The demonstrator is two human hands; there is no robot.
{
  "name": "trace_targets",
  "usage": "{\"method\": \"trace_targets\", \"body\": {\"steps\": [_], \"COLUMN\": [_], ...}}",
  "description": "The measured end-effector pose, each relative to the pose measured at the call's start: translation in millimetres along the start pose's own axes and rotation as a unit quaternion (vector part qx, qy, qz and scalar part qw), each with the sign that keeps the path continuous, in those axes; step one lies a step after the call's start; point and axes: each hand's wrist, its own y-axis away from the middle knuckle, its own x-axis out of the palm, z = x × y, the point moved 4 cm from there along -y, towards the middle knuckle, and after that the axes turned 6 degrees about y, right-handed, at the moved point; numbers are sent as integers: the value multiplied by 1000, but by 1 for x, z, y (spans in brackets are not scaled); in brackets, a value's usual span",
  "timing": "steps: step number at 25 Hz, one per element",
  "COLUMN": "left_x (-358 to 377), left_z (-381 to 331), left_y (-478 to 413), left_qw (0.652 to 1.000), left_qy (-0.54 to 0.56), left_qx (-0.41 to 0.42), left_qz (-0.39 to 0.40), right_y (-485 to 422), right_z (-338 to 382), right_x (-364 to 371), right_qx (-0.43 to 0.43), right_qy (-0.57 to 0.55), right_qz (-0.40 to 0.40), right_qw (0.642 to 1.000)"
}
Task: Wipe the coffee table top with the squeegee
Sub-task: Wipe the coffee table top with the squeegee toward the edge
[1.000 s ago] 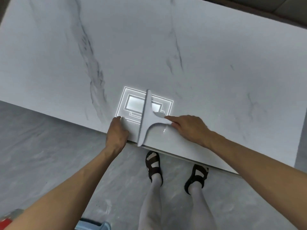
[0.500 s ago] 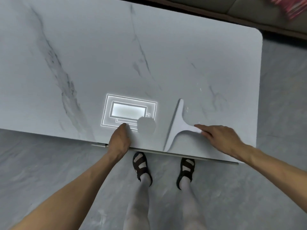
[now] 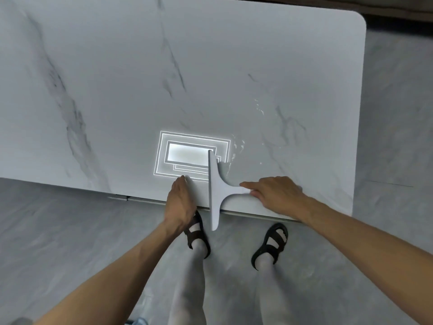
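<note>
Head view: right hand (image 3: 276, 195) grips squeegee (image 3: 214, 184) on wet marble table (image 3: 210, 66), left hand (image 3: 180, 202) flat, grey floor (image 3: 70, 231) below.

1. Shows bare forearms: left forearm (image 3: 131, 261) entering from 7 o'clock, right forearm (image 3: 365, 238) from 4 o'clock, both uncovered right to the frame edge.
2. Ends in a bare left hand (image 3: 179, 202) and a bare right hand (image 3: 277, 195).
3. Wears pale grey-white, close-fitting legwear (image 3: 187, 289) on both legs, at 6 o'clock.
4. Shows white socks (image 3: 194, 229) between the sandal straps; cannot tell whether separate from the legwear.
5. Wears dark sandals: left sandal (image 3: 198, 220) at 6 o'clock, right sandal (image 3: 271, 245) towards 5 o'clock.
6. Carries wide straps across each foot, with rounded toes and thick soles.
</note>
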Motion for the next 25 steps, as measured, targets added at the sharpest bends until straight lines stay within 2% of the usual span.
{"method": "trace_targets", "body": {"steps": [5,10,13,19,22,25], "left_x": [55,72,67,64,65,66], "left_z": [-63,-81,-80,-69,-71,-80], "left_y": [7,-2,-6,1,1,0], "left_qw": [996,992,990,989,990,990], "left_qy": [57,33,22,35,43,39], "left_qx": [-63,-123,-135,-142,-133,-136], "left_qz": [-13,15,22,26,22,23], "right_y": [44,74,73,26,27,48], "right_z": [-111,-176,-165,-71,-83,-130], "right_x": [-12,-34,-42,0,6,-4], "right_qx": [40,50,11,-123,-121,-92], "right_qy": [37,70,55,55,63,73], "right_qz": [-1,-44,-60,33,22,12], "right_qw": [999,995,997,990,990,993]}}
